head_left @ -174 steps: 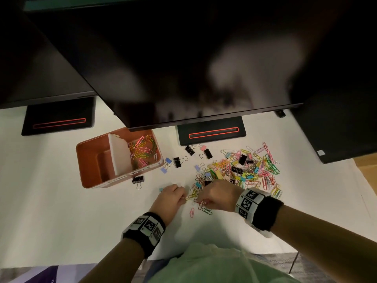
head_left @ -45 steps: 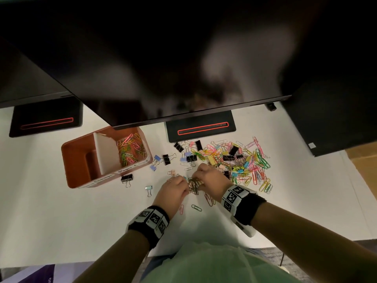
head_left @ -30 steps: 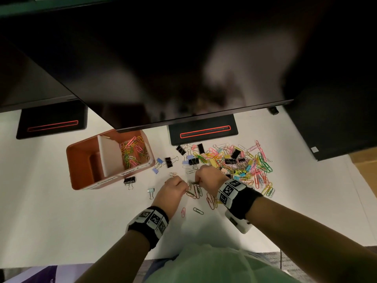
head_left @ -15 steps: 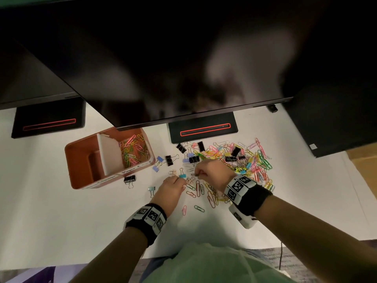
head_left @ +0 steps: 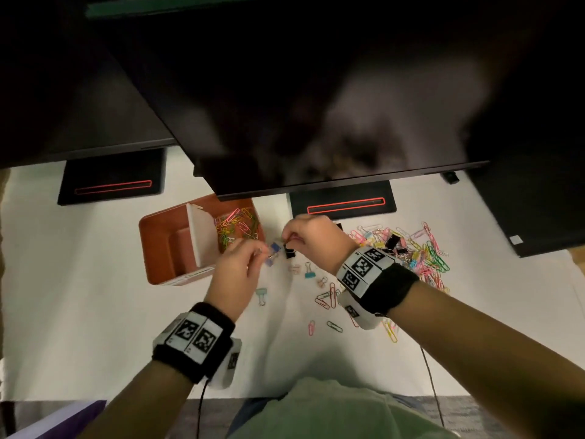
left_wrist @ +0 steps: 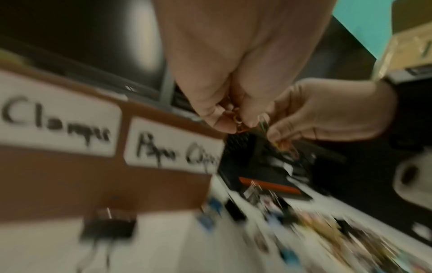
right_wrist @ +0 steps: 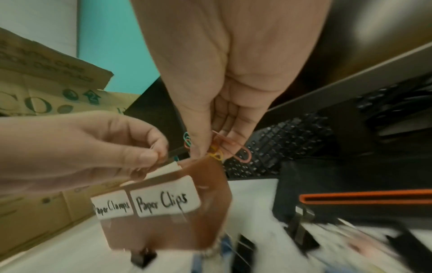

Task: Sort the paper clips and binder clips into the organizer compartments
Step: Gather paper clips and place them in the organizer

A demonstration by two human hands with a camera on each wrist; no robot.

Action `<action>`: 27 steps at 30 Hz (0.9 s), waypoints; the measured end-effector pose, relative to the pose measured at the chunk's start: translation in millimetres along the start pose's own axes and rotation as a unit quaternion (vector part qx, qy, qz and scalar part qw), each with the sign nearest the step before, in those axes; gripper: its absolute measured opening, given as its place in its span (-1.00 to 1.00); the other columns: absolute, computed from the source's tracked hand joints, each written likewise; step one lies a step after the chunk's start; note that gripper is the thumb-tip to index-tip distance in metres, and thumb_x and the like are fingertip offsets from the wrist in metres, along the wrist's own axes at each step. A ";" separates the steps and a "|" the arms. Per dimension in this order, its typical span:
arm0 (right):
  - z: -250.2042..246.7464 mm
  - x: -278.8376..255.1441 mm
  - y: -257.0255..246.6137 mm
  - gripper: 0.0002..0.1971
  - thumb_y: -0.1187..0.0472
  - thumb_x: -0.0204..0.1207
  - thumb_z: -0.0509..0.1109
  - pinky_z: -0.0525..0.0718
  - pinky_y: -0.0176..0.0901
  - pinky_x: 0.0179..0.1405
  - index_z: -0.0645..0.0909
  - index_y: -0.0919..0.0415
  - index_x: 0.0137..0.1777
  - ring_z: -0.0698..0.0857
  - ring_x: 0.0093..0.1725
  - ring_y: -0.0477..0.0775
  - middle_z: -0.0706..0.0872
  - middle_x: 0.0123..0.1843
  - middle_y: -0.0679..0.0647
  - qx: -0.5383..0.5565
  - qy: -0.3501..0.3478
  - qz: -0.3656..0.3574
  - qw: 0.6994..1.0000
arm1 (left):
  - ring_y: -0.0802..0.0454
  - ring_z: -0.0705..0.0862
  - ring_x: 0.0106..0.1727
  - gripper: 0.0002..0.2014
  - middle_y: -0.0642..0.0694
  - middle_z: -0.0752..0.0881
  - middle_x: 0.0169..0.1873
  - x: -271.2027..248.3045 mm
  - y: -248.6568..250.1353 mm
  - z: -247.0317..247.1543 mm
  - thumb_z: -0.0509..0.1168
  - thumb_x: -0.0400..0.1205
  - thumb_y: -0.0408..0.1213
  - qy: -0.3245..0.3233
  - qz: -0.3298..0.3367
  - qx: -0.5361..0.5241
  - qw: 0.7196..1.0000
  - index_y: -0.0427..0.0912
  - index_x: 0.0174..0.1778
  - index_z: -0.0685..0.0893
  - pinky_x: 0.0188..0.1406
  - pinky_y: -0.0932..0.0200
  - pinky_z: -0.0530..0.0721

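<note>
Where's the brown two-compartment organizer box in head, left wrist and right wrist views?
Head: brown organizer box left of centre, beside both hands.
Left wrist: fills the left side, blurred.
Right wrist: lower centre, below the fingers.
Shared landmark: white handwritten "Paper Clips" label on its front.

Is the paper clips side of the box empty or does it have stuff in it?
Not empty. The organizer's right compartment holds a heap of colourful paper clips.

Organizer (head_left: 158, 245) looked matt brown with white paper labels (right_wrist: 164, 201); paper clips (head_left: 235, 228) glossy coloured coated wire; bench (head_left: 79, 296) matt white; monitor (head_left: 285, 90) glossy black.
</note>
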State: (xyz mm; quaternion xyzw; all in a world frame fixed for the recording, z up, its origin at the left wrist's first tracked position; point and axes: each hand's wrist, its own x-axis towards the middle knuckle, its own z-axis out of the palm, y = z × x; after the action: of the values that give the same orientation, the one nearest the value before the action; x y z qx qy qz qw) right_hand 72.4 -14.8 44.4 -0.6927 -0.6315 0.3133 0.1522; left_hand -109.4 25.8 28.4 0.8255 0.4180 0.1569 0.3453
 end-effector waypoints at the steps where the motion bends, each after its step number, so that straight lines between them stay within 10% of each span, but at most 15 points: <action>1: 2.0 10.7 -10.8 -0.80 0.29 0.55 0.32 0.62 0.03 0.20 0.68 0.22 0.13 0.68 0.10 0.17 0.70 0.12 0.18 0.005 0.004 -0.005 1.000 | 0.14 0.60 -0.15 -0.90 0.02 0.62 -0.12 6.7 -4.1 -15.4 0.30 0.60 -0.33 0.025 -0.024 0.007 0.999 -0.13 -0.03 0.69 -0.13 0.43 0.50; 7: 24.9 69.2 -56.8 -0.68 0.24 0.53 0.39 0.59 -0.01 0.28 0.59 0.24 0.28 0.66 0.21 0.19 0.70 0.20 0.22 0.056 0.016 0.023 0.998 | 0.08 0.61 0.05 -0.64 -0.08 0.66 0.08 36.0 -29.4 -54.4 0.40 0.52 -0.37 0.011 -0.173 0.005 0.985 -0.21 0.25 0.60 0.17 0.23 0.53; 16: 16.3 5.6 8.8 -0.80 0.23 0.59 0.33 0.67 -0.16 0.06 0.64 0.18 0.18 0.65 -0.11 -0.07 0.67 0.08 0.08 0.093 0.122 0.012 0.988 | 0.21 0.61 -0.01 -0.77 0.10 0.57 0.03 3.1 -2.0 -26.3 0.31 0.58 -0.33 -0.042 0.034 -0.005 0.999 -0.08 0.15 0.64 0.07 0.32 0.60; 27: -2.6 -44.9 109.9 -0.74 0.11 0.58 0.30 0.60 -0.05 0.24 0.63 0.05 0.24 0.62 0.22 0.06 0.69 0.21 0.01 -0.055 0.038 0.160 0.985 | 0.03 0.57 0.13 -0.69 -0.03 0.56 0.16 30.1 20.1 80.9 0.30 0.57 -0.27 -0.174 0.029 0.050 0.983 -0.05 0.24 0.58 0.19 0.15 0.57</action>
State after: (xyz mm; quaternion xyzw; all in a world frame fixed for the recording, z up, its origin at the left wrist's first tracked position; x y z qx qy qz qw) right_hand 159.4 -75.0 -9.5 -0.8039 -0.5222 0.2715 0.0858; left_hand -35.2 6.0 -16.0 0.8684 0.3346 -0.0002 0.3660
